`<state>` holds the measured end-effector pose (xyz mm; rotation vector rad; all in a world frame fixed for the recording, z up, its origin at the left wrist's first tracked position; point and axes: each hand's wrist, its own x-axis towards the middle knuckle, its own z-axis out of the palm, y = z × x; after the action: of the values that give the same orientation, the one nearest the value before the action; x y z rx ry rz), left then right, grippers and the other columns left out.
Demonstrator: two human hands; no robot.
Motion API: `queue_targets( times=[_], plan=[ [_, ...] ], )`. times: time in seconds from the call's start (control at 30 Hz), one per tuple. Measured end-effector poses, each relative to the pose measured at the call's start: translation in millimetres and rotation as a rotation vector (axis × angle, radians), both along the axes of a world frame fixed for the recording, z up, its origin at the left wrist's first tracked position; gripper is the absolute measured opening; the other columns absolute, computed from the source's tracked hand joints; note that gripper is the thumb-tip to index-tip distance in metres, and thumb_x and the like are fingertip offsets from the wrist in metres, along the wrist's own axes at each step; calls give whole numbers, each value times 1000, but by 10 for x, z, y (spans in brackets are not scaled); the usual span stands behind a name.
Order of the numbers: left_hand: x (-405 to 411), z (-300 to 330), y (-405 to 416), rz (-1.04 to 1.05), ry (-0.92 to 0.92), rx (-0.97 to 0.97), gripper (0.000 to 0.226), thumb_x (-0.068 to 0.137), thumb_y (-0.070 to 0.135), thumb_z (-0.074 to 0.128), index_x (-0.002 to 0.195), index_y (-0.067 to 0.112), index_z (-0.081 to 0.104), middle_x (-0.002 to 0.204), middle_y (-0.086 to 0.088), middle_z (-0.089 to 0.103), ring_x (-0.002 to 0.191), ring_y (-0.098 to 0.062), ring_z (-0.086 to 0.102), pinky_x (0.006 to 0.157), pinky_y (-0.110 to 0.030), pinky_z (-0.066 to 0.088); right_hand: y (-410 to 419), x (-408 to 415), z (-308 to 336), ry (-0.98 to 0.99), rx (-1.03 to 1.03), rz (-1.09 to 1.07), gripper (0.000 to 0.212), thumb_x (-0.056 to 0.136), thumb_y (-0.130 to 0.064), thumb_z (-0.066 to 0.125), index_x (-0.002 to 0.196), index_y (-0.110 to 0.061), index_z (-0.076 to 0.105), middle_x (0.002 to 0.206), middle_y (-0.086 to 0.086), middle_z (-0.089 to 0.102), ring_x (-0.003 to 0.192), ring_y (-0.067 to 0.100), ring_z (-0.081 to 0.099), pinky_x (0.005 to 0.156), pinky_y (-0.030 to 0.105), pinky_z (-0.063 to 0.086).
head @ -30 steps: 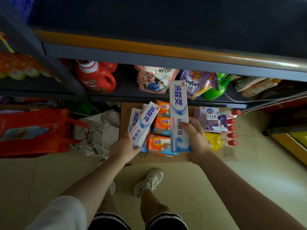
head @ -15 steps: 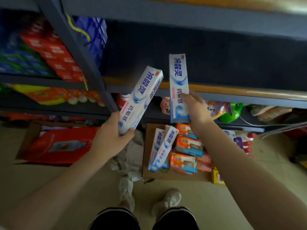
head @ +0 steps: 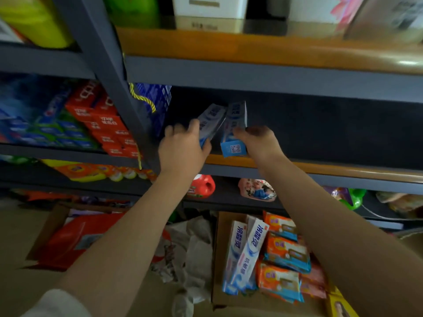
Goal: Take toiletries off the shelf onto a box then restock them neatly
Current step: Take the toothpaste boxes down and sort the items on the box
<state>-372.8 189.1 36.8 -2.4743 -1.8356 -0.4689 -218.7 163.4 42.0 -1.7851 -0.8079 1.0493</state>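
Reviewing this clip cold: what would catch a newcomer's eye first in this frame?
Two bare hands at centre, each pushing a blue-and-white toothpaste box onto the dark middle shelf: the left hand holds one box, the right hand the other. Below right, a cardboard box on the floor carries more toothpaste boxes and orange soap packs.

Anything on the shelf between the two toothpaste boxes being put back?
Nothing: in the head view the left hand's toothpaste box and the right hand's toothpaste box lie side by side, with only a narrow dark gap of bare shelf.
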Motion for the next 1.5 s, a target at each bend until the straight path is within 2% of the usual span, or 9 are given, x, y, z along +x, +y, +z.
queue_targets(
  times=[0.2, 0.4, 0.63, 0.87, 0.97, 1.1, 1.27, 1.37, 1.5],
  plan=[
    [62, -204, 282, 54, 43, -131, 48, 93, 40, 46, 128, 7, 38, 120, -18, 50, 107, -34, 52, 75, -39, 46, 401, -65, -145, -30, -79, 133, 54, 66, -31, 72, 114, -11, 57, 102, 9, 67, 90, 22, 67, 79, 41, 58],
    [-133, -295, 299, 19, -61, -119, 37, 96, 32, 43, 118, 2, 48, 121, -17, 49, 102, -31, 54, 73, -34, 45, 514, -241, -145, 171, -65, 258, 30, 86, -6, 62, 116, -3, 57, 105, 14, 66, 90, 23, 67, 71, 28, 57],
    [-73, -280, 455, 96, -293, -371, 42, 91, 39, 53, 114, 5, 48, 108, -15, 60, 96, -31, 60, 68, -37, 48, 587, -238, -198, 177, -55, -41, 11, 87, -7, 55, 97, -11, 59, 94, 10, 64, 82, 23, 65, 78, 38, 56],
    [84, -239, 624, 86, -373, -558, 71, 78, 48, 67, 127, 5, 38, 125, -12, 54, 111, -29, 55, 82, -36, 50, 522, 128, -359, -70, -98, -120, 30, 92, -12, 45, 121, -11, 53, 111, 10, 63, 96, 25, 64, 83, 41, 54],
    [182, -268, 581, 69, -311, -515, 71, 81, 41, 66, 130, 7, 28, 127, -15, 49, 111, -32, 53, 74, -36, 45, 489, 186, -362, -172, -125, -24, 36, 87, -8, 48, 122, -12, 54, 111, 10, 63, 97, 26, 62, 84, 43, 55],
    [138, -314, 480, 84, -31, -353, 62, 87, 33, 59, 133, 14, 23, 132, -20, 33, 111, -36, 48, 68, -36, 39, 470, 199, -420, -180, -169, 62, 41, 80, -12, 58, 121, -13, 54, 112, 11, 64, 97, 25, 63, 85, 42, 54],
    [-3, -254, 477, -7, 130, -235, 51, 93, 39, 48, 134, 11, 35, 133, -15, 34, 117, -34, 42, 90, -43, 38, 534, 54, -368, -211, -137, 237, 32, 80, -20, 69, 109, -9, 64, 102, 10, 69, 91, 22, 67, 83, 40, 56],
    [-131, -312, 372, -163, 93, -169, 37, 97, 27, 40, 127, 6, 48, 133, -12, 42, 117, -30, 43, 91, -40, 39, 601, -83, -424, -189, -121, 267, 28, 83, -16, 66, 109, -4, 64, 99, 11, 69, 83, 20, 66, 73, 32, 57],
    [-309, -449, 258, -328, -31, -84, 33, 90, 10, 49, 120, -2, 56, 129, -18, 54, 117, -34, 51, 90, -40, 47, 658, -259, -478, -298, -79, 281, 23, 87, -18, 61, 108, -9, 65, 100, 11, 68, 91, 23, 65, 82, 38, 55]
  ],
)
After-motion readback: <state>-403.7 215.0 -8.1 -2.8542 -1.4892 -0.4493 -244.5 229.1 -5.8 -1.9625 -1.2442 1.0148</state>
